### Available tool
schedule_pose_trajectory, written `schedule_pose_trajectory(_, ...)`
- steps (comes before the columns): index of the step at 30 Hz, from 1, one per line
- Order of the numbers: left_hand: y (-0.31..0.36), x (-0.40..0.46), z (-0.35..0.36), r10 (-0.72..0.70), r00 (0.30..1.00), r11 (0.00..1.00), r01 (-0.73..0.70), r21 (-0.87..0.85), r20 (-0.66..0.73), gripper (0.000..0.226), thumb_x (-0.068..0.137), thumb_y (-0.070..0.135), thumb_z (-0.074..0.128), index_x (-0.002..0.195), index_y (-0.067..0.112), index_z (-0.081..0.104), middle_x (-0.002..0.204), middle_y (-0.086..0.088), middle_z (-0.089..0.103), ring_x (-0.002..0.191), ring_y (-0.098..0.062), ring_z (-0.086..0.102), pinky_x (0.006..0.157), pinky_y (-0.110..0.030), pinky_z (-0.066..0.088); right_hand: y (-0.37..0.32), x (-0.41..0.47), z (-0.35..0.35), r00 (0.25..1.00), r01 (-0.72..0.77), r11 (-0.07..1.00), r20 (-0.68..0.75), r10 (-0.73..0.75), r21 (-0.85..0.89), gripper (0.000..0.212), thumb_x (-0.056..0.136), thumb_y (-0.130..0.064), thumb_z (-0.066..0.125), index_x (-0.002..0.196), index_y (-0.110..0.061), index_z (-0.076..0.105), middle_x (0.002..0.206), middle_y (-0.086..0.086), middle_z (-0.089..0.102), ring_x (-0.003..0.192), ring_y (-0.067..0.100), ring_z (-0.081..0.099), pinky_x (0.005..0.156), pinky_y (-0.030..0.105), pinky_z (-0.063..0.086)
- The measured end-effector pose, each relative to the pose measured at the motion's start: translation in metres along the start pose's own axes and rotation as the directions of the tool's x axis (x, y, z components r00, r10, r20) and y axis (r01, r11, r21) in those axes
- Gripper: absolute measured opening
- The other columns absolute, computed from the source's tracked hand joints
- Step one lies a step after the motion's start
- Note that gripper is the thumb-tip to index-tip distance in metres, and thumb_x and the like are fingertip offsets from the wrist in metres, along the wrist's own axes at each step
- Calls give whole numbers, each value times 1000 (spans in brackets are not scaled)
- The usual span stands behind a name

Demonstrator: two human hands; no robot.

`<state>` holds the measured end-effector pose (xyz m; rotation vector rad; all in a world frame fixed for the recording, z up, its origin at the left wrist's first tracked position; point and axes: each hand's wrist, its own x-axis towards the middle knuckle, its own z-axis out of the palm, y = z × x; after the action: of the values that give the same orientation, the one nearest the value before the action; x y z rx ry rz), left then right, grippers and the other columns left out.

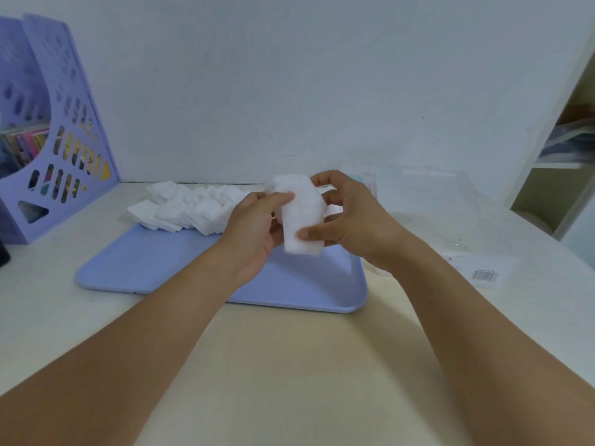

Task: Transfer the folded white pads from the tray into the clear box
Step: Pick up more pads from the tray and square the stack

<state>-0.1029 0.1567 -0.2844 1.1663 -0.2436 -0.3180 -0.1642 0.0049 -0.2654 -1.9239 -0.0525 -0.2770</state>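
While both hands (257, 226) (347, 217) grip a stack (302, 220) above the tray (154, 265), probably squaring it, the box (450, 204) waits at three o'clock, pads (180, 207) heaped at ten.

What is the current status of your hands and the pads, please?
Both hands, left and right, grip a stack of folded white pads above the light blue plastic tray. More pads remain. Clear plastic box right, unobstructed.

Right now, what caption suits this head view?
Both hands, left and right, hold a pad stack above the tray.
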Motion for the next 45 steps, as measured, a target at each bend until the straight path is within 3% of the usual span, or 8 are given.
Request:
schedule_pose_trajectory(4, 6, 4, -3, 5, 993, 988, -23, -153, -118, 18, 95, 11, 63, 111, 4, 61, 109, -13, 68, 93, -24, 70, 70, -31, 62, -7, -1, -18, 999, 43, 992, -16, -45, -115, 68, 65, 7, 89, 121, -17, 61, 108, 16, 63, 66, 15, 64, 61, 32, 58)
schedule_pose_trajectory(10, 1, 0, 3, 93, 995, 973, -81, 216, -47, 20, 95, 15, 64, 111, 4, 58, 108, -14, 67, 92, -26, 68, 67, -36, 61, -13, -1, -26, 973, 225, 974, -58, -223, 20, 30, 71, 5, 86, 90, -10, 68, 89, 24, 73, 76, 34, 68, 81, 54, 58)
schedule_pose_trajectory(14, -3, -5, 7, 13, 1000, 990, -17, 141, 28, 32, 100, 19, 50, 127, 2, 56, 121, -16, 66, 96, -27, 70, 73, -39, 61, -1, 3, -10, 955, 268, 961, -116, -274, -68, 26, 78, 1, 83, 100, -6, 70, 93, 22, 73, 77, 24, 66, 74, 38, 57)
schedule_pose_trajectory(17, 0, -9, 10, -66, 992, 998, 66, 6, 111, 38, 100, 23, 42, 129, 9, 62, 129, -18, 66, 114, -33, 67, 77, -41, 60, 6, 5, 3, 938, 279, 936, -147, -313, -214, 38, 90, -12, 71, 126, -21, 61, 117, 6, 61, 103, 18, 60, 90, 33, 53)
schedule_pose_trajectory(21, -2, -19, 23, -134, 941, 989, 145, -12, 310, 51, 103, 50, 30, 131, 22, 63, 129, -2, 69, 113, -20, 68, 85, -43, 57, 10, 4, 24, 987, 156, 988, -43, -156, -4, 51, 98, -31, 45, 148, -38, 38, 147, -4, 40, 134, 21, 47, 109, 50, 45)
schedule_pose_trajectory(27, -5, -13, 21, -30, 970, 988, -8, 154, 240, 33, 104, 36, 50, 127, 14, 55, 93, -5, 63, 64, -14, 55, 49, -24, 41, -11, 1, -2, 999, -9, 979, 37, 1, 205, 36, 105, -31, 46, 141, -28, 51, 124, -2, 61, 99, 20, 68, 82, 35, 57)
schedule_pose_trajectory(36, -18, 0, 56, 121, 966, 894, -206, 398, 227, 28, 91, 20, 74, 117, 16, 64, 95, -2, 71, 70, -16, 60, 51, -23, 45, -1, -18, -81, 973, -12, 999, 231, 20, -39, 39, 81, -17, 80, 117, -5, 70, 111, 10, 75, 108, 21, 72, 91, 33, 58)
schedule_pose_trajectory(45, -28, 10, 113, 177, 967, 857, -244, 454, 185, 51, 82, 30, 82, 124, 20, 55, 114, -5, 69, 85, -15, 70, 59, -23, 52, 8, -24, -121, 987, -143, 981, -50, 150, 131, 39, 89, -26, 76, 116, 1, 70, 109, 15, 76, 101, 26, 75, 91, 38, 60)
